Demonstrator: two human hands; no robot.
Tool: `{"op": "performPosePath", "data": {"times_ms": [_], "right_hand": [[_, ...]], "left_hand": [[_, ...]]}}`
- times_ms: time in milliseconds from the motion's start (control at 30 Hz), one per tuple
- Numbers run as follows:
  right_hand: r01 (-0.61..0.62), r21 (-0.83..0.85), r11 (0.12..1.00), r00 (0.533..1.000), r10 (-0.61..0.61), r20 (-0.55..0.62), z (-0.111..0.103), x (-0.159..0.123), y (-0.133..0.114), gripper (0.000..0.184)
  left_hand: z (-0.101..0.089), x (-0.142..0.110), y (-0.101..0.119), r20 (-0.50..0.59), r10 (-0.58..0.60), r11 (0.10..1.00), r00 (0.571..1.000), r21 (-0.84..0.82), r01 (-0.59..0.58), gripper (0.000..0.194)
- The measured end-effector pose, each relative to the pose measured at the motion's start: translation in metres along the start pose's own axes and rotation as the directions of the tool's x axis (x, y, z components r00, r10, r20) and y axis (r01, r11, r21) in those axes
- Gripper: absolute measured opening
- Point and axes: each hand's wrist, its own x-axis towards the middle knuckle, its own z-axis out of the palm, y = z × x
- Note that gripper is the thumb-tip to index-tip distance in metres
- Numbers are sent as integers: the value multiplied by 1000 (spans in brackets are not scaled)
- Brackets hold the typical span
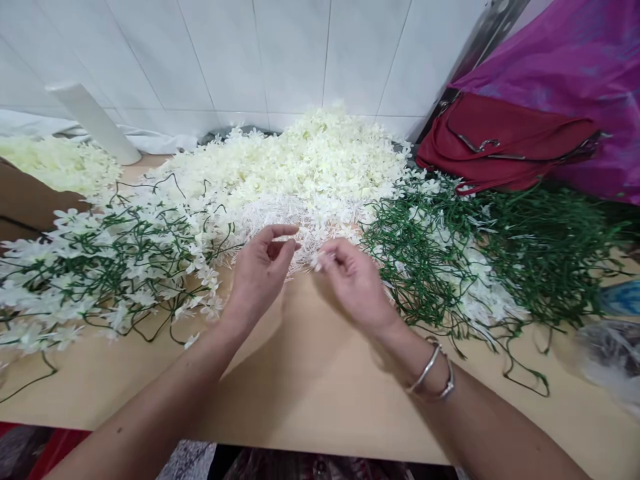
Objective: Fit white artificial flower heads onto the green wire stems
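Above the near side of the table, my left hand (263,270) is curled, its thumb drawn in near its fingertips. Whatever it may pinch is too small to make out. To its right, my right hand (356,283) pinches a small white artificial flower piece (319,262) between thumb and fingers. Just behind both hands lies a heap of thin white stamens (273,217). Farther back rises a large pile of cream artificial flower heads (320,157). Left of my left hand are white flowers on green stems (145,253); right of my right hand lie tangled green plastic stems (415,253).
A red handbag (510,140) and a purple plastic bag (585,87) stand at the back right. A white roll (95,123) leans at the back left, near a cardboard box (35,200). A clear plastic bag (613,353) lies far right. A tiled wall (290,53) stands behind.
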Motion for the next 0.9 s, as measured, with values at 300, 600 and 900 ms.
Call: {"op": "performPosePath", "data": {"times_ms": [300,600,900], "right_hand": [[11,-214,977,929,69,365,21,-15,-6,19],[56,-208,977,916,32,399,20,-13,2,21],[146,-250,957,922,-40,384,24,-15,5,21]], "left_hand": [[15,71,3,219,189,678,957,676,-289,20],[18,71,-12,246,154,667,957,688,-284,10],[-12,67,-3,133,426,568,895,730,-379,18]]}}
